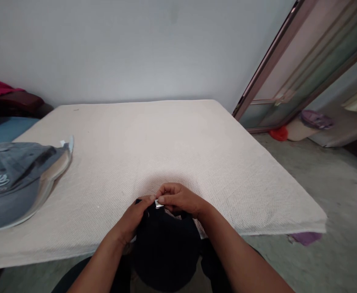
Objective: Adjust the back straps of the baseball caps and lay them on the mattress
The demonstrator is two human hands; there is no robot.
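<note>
A black cap is held at the near edge of the table, its crown toward me and its back opening facing away. My left hand is closed on the cap's left rear edge, thumb and fingers at the strap. My right hand pinches the strap from the other side. Between the fingertips shows a small shiny white or silvery piece, a buckle or a tag; I cannot tell which. The fingers partly hide the strap's right side.
A stack of caps, a grey one on top, sits on the table's left. White textured cloth covers the tabletop. Dark, pink and blue items lie beyond the left edge. At right are a framed sliding door and a purple basket-like thing.
</note>
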